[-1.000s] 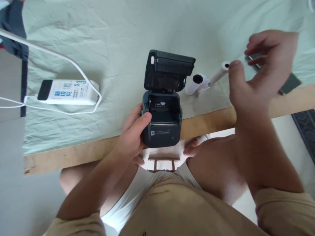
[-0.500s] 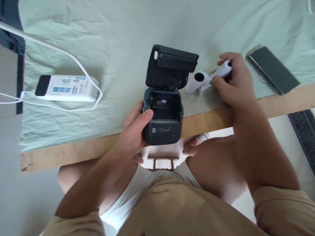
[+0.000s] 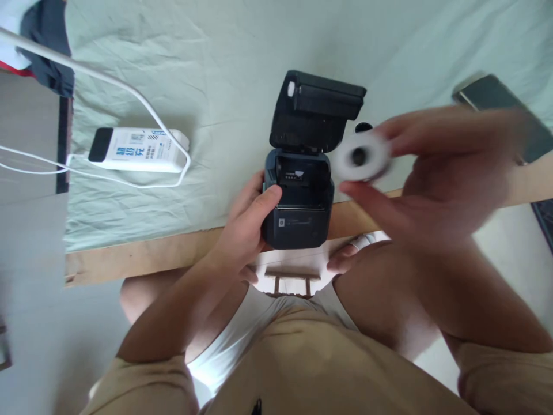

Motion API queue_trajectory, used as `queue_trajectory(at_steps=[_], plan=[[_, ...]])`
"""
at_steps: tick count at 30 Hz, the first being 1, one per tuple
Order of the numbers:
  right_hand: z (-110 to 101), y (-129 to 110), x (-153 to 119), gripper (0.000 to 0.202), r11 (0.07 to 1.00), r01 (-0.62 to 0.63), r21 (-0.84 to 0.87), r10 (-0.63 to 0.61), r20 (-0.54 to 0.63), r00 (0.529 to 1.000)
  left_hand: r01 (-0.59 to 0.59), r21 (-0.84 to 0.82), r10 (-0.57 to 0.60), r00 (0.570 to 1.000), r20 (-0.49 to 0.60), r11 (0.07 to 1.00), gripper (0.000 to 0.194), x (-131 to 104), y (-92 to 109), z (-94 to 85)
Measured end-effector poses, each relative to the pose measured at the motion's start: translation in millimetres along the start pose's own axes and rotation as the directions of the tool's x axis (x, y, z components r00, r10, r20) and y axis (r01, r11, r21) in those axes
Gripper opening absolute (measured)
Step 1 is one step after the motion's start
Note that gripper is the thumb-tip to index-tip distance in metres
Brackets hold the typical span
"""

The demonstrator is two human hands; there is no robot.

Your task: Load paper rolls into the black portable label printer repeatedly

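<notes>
My left hand (image 3: 248,227) grips the left side of a small dark printer (image 3: 298,227), thumb on its rim. The printer's lid (image 3: 317,112) stands open, and its compartment shows no roll inside. Just right of the printer, my right hand (image 3: 436,167), smeared by motion, holds a white paper roll (image 3: 375,155) between thumb and fingers, its dark-cored end facing me. Behind that roll, the dark core of another roll (image 3: 363,127) peeks out; the rest of it is hidden.
A white labelled power bank (image 3: 144,151) with a white cable (image 3: 129,89) around it lies at left on the green cloth (image 3: 233,75). A dark phone (image 3: 501,95) lies at right, partly behind my right hand. The wooden table edge (image 3: 142,253) runs in front.
My right hand has lifted the white roll off the cloth and brought it left, close to the printer. My left hand still holds the printer. The whole view has shifted slightly.
</notes>
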State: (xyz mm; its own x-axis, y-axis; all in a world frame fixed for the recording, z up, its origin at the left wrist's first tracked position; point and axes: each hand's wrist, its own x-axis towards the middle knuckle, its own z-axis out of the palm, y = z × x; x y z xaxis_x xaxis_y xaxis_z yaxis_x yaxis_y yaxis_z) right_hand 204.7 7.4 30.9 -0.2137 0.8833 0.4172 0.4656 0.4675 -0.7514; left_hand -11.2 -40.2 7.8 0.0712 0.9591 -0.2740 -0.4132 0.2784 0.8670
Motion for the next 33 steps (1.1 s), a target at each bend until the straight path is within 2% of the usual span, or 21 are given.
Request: queue_trajectory(at_steps=[1, 3, 5, 12, 16, 19, 23, 26, 29, 33], plan=[[8, -9, -2, 0.02, 0.993, 0.084, -0.082, -0.084, 0.004, 0.996, -0.014, 0.006, 0.014, 1.0, 0.0, 1.0, 0.033, 0, -1, -0.1], [20, -17, -4, 0.01, 0.912, 0.3, -0.28, -0.305, 0.027, 0.952, -0.023, 0.025, 0.023, 1.0, 0.012, 0.999, 0.035, 0, -1, -0.1], [28, -17, -3, 0.01, 0.853, 0.391, -0.346, -0.398, 0.054, 0.916, -0.019, 0.044, 0.018, 1.0, 0.024, 0.999, 0.037, 0, -1, -0.2], [33, -13, -1, 0.014, 0.942, 0.336, -0.014, -0.336, -0.102, 0.936, -0.008, 0.06, 0.007, 1.0, 0.018, 0.998, 0.038, 0, -2, -2.3], [38, -6, 0, 0.013, 0.94, 0.332, -0.083, -0.336, -0.037, 0.941, 0.02, 0.06, -0.021, 1.0, 0.017, 0.998, 0.039, -1, -2, -3.1], [42, 0, 0, 0.014, 0.949, 0.295, -0.112, -0.301, -0.039, 0.953, 0.02, 0.07, -0.022, 0.999, 0.028, 0.997, 0.038, -1, -1, -4.0], [41, 0, 1, 0.019, 0.947, 0.318, -0.052, -0.32, -0.03, 0.947, 0.017, 0.077, -0.018, 1.0, 0.012, 0.997, 0.036, -1, 0, -2.7], [36, -5, 0, 0.02, 0.932, 0.361, -0.044, -0.363, -0.045, 0.931, 0.025, 0.072, -0.025, 1.0, -0.003, 0.997, 0.034, -1, 2, 0.5], [31, -11, -4, 0.02, 0.879, 0.466, -0.101, -0.473, -0.068, 0.878, 0.01, 0.043, -0.01, 1.0, 0.008, 0.999, 0.029, -1, 2, 1.5], [34, -11, -13, 0.018, 0.821, 0.564, -0.092, -0.561, 0.059, 0.826, -0.029, 0.077, 0.025, 0.998, 0.056, 0.997, 0.035, -2, 0, -4.4]])
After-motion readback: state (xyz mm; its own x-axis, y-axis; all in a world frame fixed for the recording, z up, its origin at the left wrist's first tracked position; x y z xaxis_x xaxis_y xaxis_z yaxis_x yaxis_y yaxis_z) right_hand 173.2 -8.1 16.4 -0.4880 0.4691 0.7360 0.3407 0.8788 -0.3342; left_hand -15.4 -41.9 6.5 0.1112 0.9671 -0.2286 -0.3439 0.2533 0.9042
